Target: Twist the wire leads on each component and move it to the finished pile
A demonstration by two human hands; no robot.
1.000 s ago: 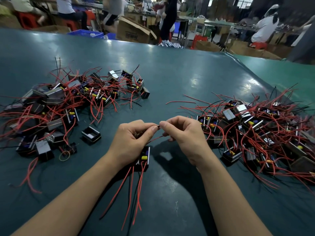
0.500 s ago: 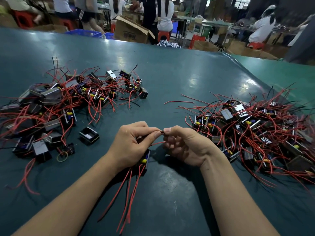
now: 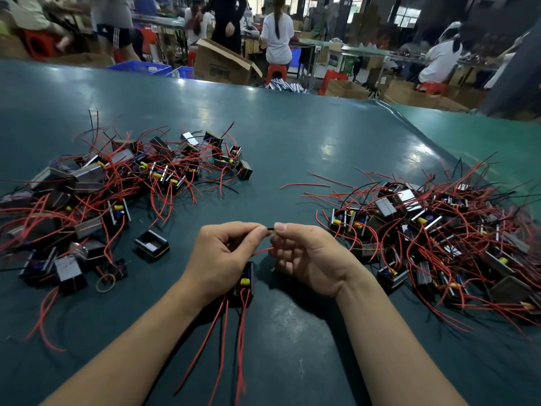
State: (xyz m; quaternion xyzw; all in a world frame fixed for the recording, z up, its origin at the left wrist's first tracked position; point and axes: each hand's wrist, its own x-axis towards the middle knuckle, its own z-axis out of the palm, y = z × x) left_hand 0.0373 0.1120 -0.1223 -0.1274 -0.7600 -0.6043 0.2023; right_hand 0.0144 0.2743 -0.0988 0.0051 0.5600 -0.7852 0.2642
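A small black component (image 3: 245,284) with a yellow part hangs under my left hand (image 3: 222,259), its red leads trailing toward me. My left thumb and forefinger pinch a thin dark wire lead (image 3: 270,229) at chest height. My right hand (image 3: 307,256) pinches the same lead's tip from the other side, palm turned up, fingers curled. A red lead (image 3: 262,251) runs between the two hands. One pile of components (image 3: 111,194) with red wires lies at the left, another pile (image 3: 433,230) at the right.
The green table (image 3: 292,148) stretches ahead. A lone black component (image 3: 151,246) and a yellow rubber band (image 3: 106,282) lie left of my hands. Cardboard boxes (image 3: 222,65), blue crates and seated people fill the background beyond the table's far edge.
My right hand has rolled palm-up while both hands keep pinching the lead. The view has tilted up a little, showing more of the room behind.
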